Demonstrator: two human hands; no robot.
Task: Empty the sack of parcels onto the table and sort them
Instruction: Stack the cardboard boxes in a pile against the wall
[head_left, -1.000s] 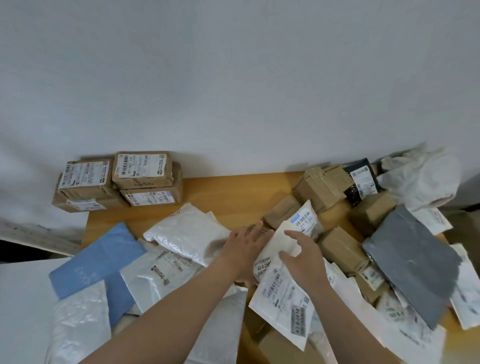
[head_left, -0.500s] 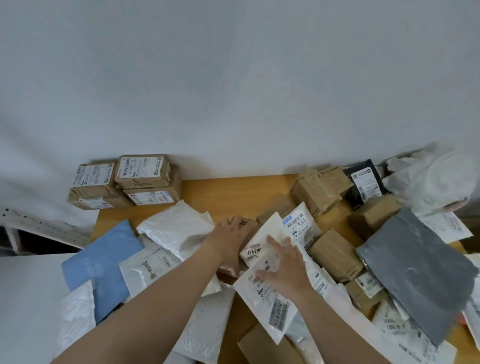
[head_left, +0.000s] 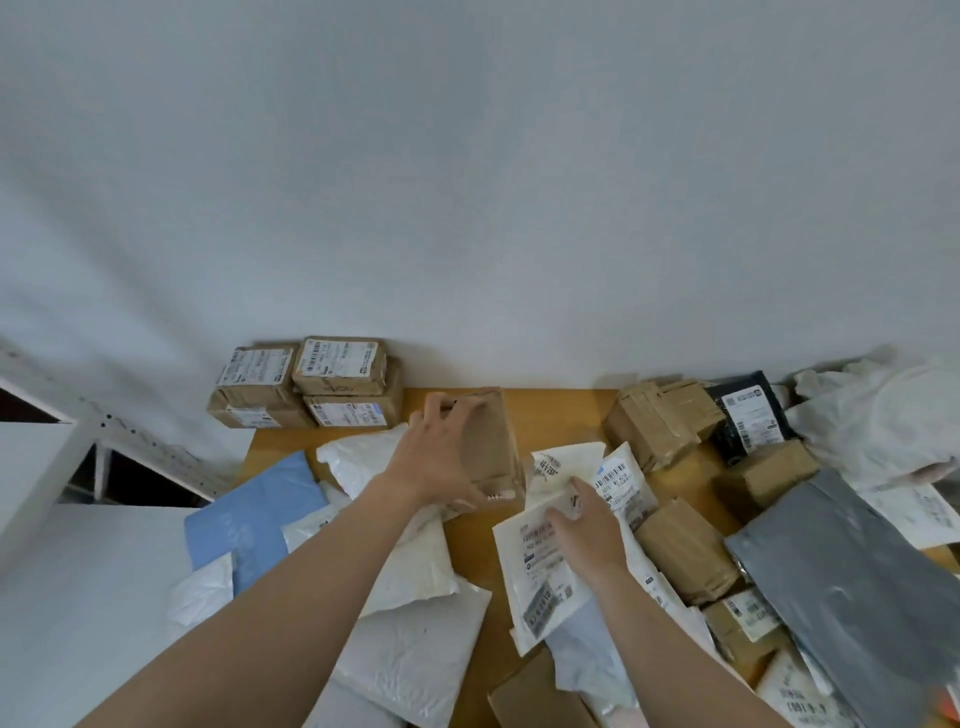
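A plain brown cardboard box (head_left: 488, 441), flat, its long axis running away from the person toward the wall, is held over the middle of the wooden table (head_left: 561, 415), gripped end to end by the left hand (head_left: 441, 457), while the right hand (head_left: 589, 527) rests, fingers extended, on a white labelled mailer (head_left: 530, 566) just beside it.

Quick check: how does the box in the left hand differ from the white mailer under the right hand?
The cardboard box is brown and blocky; the white mailer is a thin, flat pouch. The left hand grips the box, tilted up over the table; the mailer lies on the heap with the right hand resting on it. The mailer's printed label faces up; the box shows mostly plain cardboard. Both are parcels.
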